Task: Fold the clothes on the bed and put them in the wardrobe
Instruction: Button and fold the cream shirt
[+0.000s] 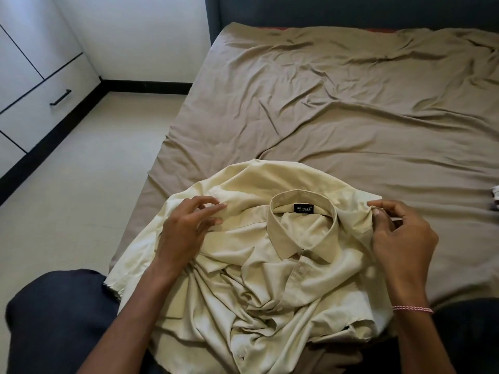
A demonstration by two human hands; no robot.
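Bed [351, 103] w/ a rumpled brown sheet fills most of our view; the white wardrobe [27, 76] stands far left, across the floor. Our pale yellow shirt [256, 265] lies crumpled at the bed's near edge, collar up, partly over our lap. Left hand [186, 228] rests on one shoulder of it, fingers loosely bent, released, nothing gripped. Right hand [399, 230] pinches the other shoulder's edge btwn thumb & fingers. Black label [303, 210] sits inside the collar. Red-white thread [411, 309] circles the right wrist.
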